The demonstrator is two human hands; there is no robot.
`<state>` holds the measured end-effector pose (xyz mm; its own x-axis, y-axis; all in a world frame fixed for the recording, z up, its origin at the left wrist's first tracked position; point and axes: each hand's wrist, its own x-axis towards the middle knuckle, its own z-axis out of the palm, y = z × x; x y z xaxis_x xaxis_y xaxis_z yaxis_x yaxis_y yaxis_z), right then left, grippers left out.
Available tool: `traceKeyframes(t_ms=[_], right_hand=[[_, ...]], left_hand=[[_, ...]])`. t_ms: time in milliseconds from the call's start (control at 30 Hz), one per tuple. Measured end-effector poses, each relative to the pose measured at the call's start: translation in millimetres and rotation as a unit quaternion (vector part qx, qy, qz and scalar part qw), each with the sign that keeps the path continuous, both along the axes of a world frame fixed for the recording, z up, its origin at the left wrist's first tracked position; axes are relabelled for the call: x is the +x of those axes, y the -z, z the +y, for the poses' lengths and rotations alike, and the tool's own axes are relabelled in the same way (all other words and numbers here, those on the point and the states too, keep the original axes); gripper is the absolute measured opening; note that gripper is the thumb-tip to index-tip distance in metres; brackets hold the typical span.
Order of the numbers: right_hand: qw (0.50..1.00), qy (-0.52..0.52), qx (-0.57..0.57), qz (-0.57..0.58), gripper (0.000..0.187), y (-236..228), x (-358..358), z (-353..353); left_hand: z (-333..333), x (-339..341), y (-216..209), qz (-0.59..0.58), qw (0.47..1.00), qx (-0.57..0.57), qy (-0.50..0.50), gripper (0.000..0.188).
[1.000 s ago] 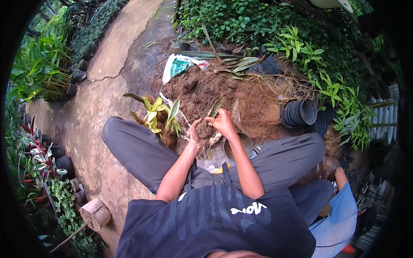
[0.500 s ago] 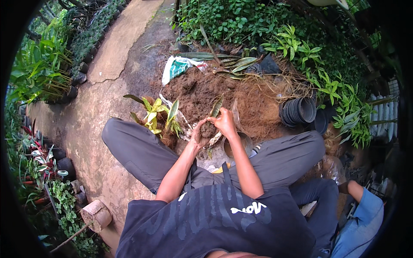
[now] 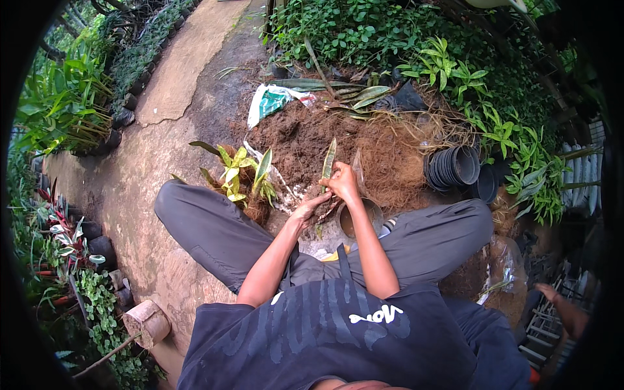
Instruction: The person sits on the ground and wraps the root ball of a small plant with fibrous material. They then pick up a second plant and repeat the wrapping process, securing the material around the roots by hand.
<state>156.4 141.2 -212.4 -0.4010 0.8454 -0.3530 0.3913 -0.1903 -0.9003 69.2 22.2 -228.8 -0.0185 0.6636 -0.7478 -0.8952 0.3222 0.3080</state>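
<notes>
Above my lap, my right hand (image 3: 344,184) pinches the lower part of a small snake plant (image 3: 329,158), its single mottled leaf pointing up and away. My left hand (image 3: 311,208) closes around the soil-covered base from the left; its fingertips are partly hidden there. A round plant pot (image 3: 359,218) stands between my legs, just below my right hand and partly covered by my forearm. Beyond both hands spreads a heap of dark brown soil (image 3: 292,140). Yellow-green potted plants (image 3: 237,172) sit left of my hands, by my knee.
Stacked black pots (image 3: 450,167) lie on their side at the right, near brown coir fibre (image 3: 390,162). A white and green plastic bag (image 3: 268,103) and loose snake plant leaves (image 3: 367,97) lie behind the soil. Another person's arm (image 3: 567,312) shows at the lower right.
The plant's leaf stands more upright, and its soil clump is now mostly hidden by my left hand. At the right, the other person's blue-clothed leg has moved away and an arm shows.
</notes>
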Motion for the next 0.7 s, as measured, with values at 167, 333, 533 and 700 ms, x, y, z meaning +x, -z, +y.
traceKeyframes(t_ms=[167, 333, 533, 700], right_hand=[[0.998, -0.029, -0.024, 0.056, 0.045, 13.3, 6.2, 7.2], [0.986, 0.141, 0.064, 0.068, 0.039, -19.9, -7.6, -12.9], [0.983, 0.150, 0.034, 0.100, 0.014, 14.1, -14.4, -61.6], [0.981, 0.109, 0.153, 0.045, 0.032, 14.8, -28.0, -109.0]], left_hand=[[-1.5, -4.9, 19.1, -0.023, 0.996, 0.083, 0.036, 0.058], [0.3, -13.8, 30.2, 0.004, 0.994, 0.106, -0.011, 0.021], [4.8, -32.5, 59.0, -0.079, 0.981, 0.146, -0.095, 0.020], [2.3, -25.5, 50.6, -0.111, 0.972, 0.151, -0.145, 0.023]])
